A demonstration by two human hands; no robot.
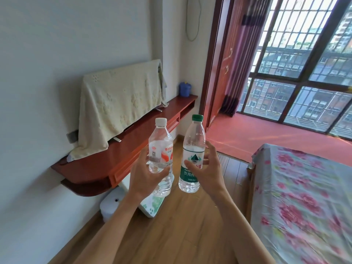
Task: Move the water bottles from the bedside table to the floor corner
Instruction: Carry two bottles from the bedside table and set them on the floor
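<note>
I hold two clear plastic water bottles upright in front of me, above the wooden floor (190,225). My left hand (146,176) grips the white-capped bottle (161,147), which has a red and white label, around its lower half. My right hand (207,168) grips the green-capped bottle (193,145), which has a green label, around its middle. The two bottles stand side by side, slightly apart. No bedside table is in view.
A red wooden wall shelf (106,161) runs along the left wall, carrying a cloth-covered screen (118,103) and a blue container (184,89). White objects (114,202) lie on the floor under it. A bed with a floral sheet (304,197) fills the right. A raised red floor (266,134) meets the barred window.
</note>
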